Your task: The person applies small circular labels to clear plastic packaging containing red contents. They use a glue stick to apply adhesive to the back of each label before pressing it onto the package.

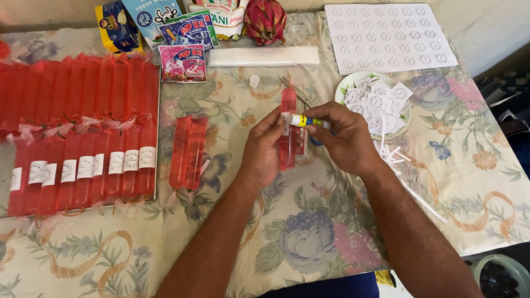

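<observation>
My right hand [346,138] grips a small yellow and white glue stick [307,121] with its tip pointing left. My left hand [264,148] pinches a small white paper label at the tip of the glue stick. Under both hands lies one long red ice-pop tube [287,105] on the floral tablecloth. Two more red tubes [188,152] lie side by side just left of my left hand. A white plate [348,83] holding several cut paper labels [378,102] sits right behind my right hand.
A tray [157,165] at left carries two rows of red tubes [83,88], the near row labelled. At the back are drink powder packets [183,63], a stack of clear plastic bags [264,56], a dragon fruit [265,21] and a printed label sheet [389,37]. Paper strips [393,155] lie at right.
</observation>
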